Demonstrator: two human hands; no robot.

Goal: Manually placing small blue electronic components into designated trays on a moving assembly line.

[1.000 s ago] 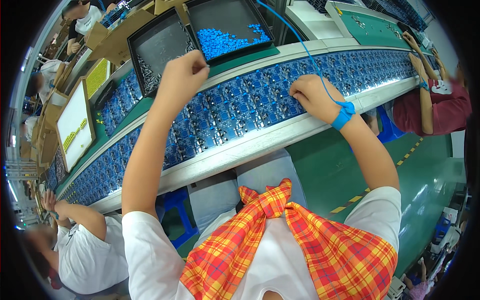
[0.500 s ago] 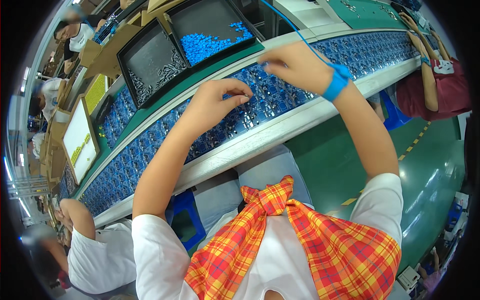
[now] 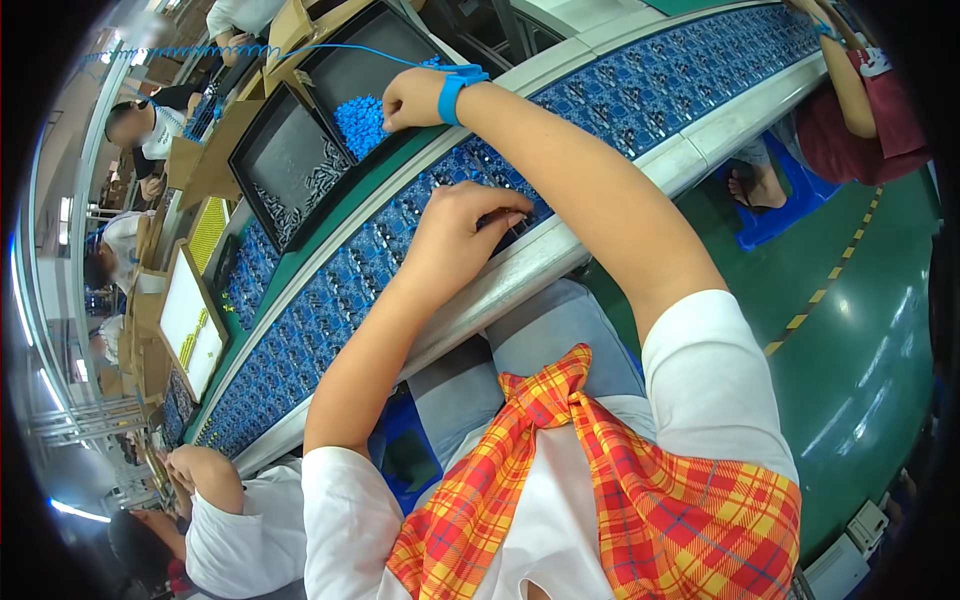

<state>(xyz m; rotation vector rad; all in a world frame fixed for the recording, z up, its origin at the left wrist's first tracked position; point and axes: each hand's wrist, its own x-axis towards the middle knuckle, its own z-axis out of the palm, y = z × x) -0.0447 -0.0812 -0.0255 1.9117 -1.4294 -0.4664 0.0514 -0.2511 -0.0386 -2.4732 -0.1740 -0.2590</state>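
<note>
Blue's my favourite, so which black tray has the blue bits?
The right-side tray, the one nearest the person's right hand. It holds blue pieces; the left-side tray holds grey pieces.

Shows a long row of blue circuit boards [image 3: 325, 312] on a pale-edged bench [image 3: 700, 150]. Places left hand [image 3: 450, 235] over the row's near side, thumb and forefinger close together, contents unclear. Places right hand [image 3: 418, 98], with blue wristband [image 3: 451, 97], beyond the row, curled beside loose blue parts [image 3: 357, 125] in a black tray [image 3: 352, 70]. Records grey parts [image 3: 322, 178] in a second black tray [image 3: 285, 148], also beyond the row.
</note>
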